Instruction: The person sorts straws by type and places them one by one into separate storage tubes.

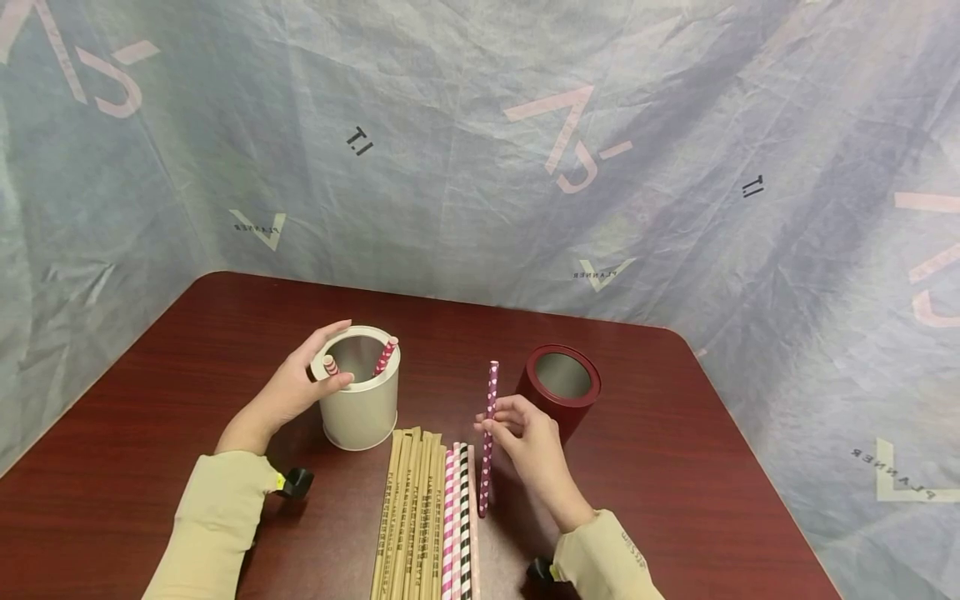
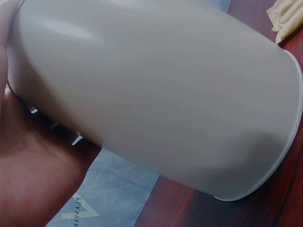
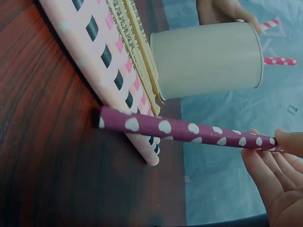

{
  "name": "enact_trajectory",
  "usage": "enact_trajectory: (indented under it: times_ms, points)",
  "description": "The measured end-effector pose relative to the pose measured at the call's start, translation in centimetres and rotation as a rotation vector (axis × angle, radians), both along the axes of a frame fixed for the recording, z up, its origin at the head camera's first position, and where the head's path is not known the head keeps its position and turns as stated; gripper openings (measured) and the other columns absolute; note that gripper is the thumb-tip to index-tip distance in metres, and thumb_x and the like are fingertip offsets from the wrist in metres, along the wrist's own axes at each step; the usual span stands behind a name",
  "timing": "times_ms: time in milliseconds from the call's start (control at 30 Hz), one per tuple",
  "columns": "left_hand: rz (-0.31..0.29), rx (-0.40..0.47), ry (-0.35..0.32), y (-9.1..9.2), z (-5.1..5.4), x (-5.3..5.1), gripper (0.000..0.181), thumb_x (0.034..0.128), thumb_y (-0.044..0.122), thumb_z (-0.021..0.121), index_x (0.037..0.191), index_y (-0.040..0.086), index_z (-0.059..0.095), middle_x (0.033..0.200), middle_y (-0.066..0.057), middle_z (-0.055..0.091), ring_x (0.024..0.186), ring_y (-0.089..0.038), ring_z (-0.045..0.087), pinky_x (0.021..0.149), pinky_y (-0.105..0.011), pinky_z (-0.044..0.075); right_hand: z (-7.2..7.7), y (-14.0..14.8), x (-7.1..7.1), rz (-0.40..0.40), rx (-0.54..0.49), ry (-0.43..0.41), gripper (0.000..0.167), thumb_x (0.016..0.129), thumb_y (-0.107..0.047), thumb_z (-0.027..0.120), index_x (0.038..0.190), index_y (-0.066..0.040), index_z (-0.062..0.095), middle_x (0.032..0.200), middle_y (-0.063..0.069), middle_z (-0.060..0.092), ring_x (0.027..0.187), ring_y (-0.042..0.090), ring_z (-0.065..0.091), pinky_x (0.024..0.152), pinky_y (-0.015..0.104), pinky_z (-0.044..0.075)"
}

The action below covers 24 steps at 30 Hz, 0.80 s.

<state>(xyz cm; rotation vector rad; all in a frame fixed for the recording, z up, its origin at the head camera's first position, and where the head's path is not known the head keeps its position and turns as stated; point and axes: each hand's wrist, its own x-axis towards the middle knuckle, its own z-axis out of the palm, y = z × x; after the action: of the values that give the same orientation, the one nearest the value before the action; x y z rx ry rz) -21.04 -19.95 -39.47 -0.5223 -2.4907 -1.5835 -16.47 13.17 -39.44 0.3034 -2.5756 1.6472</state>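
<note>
My left hand (image 1: 288,387) grips the rim of a white can (image 1: 360,414) from its left side, thumb at the front. Two patterned straws lean inside it; the dotted one (image 3: 280,61) sticks out past the rim in the right wrist view. Between thumb and fingers my right hand (image 1: 531,442) pinches a purple straw with white hearts (image 3: 173,128), held near upright. The straw is right of a row of striped straws (image 1: 457,525) and paper-wrapped straws (image 1: 408,508). In the left wrist view the can's side (image 2: 165,90) fills most of the picture.
A dark red can (image 1: 562,387) stands just behind and right of my right hand, its top uncovered. The dark red-brown table (image 1: 675,467) has rounded back corners, and a grey printed cloth (image 1: 450,167) hangs behind it.
</note>
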Motion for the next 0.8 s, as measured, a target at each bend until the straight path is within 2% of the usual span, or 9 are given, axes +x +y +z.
enact_trajectory:
  times_ms: [200,333,533,800]
  points:
    - [-0.009,0.013,-0.004,0.01,0.08,0.07,0.073,0.0861,0.013,0.068,0.15,0.014,0.033,0.147,-0.016,0.042,0.117,0.01,0.036,0.103,-0.05,0.033,0.25,-0.18,0.13,-0.016,-0.006,0.091,0.014,0.087,-0.011,0.07,0.1,-0.008,0.064,0.095,0.007,0.076,0.087,0.014,0.074,0.075,0.016,0.053]
    - [-0.012,0.013,-0.007,-0.02,0.16,0.11,0.073,0.086,0.014,0.069,0.15,0.014,0.033,0.147,-0.017,0.042,0.116,0.01,0.036,0.103,-0.051,0.033,0.35,-0.19,0.16,-0.016,-0.016,0.12,0.014,0.088,-0.012,0.069,0.101,-0.01,0.065,0.095,0.003,0.076,0.089,0.012,0.073,0.078,0.017,0.053]
    - [-0.001,-0.004,0.002,-0.02,0.24,0.04,0.073,0.0858,0.014,0.069,0.15,0.015,0.033,0.146,-0.016,0.043,0.116,0.009,0.038,0.101,-0.047,0.035,0.46,-0.33,0.24,-0.006,-0.06,0.162,0.017,0.089,-0.009,0.068,0.105,-0.008,0.064,0.1,0.005,0.075,0.093,0.015,0.072,0.081,0.018,0.054]
    - [-0.004,0.007,-0.008,0.04,0.2,0.16,0.073,0.0862,0.014,0.069,0.15,0.013,0.033,0.147,-0.016,0.043,0.116,0.009,0.037,0.102,-0.047,0.034,0.69,-0.62,0.07,-0.021,-0.097,0.255,0.018,0.088,-0.006,0.067,0.105,-0.01,0.062,0.105,0.011,0.074,0.096,0.019,0.072,0.08,0.019,0.055]
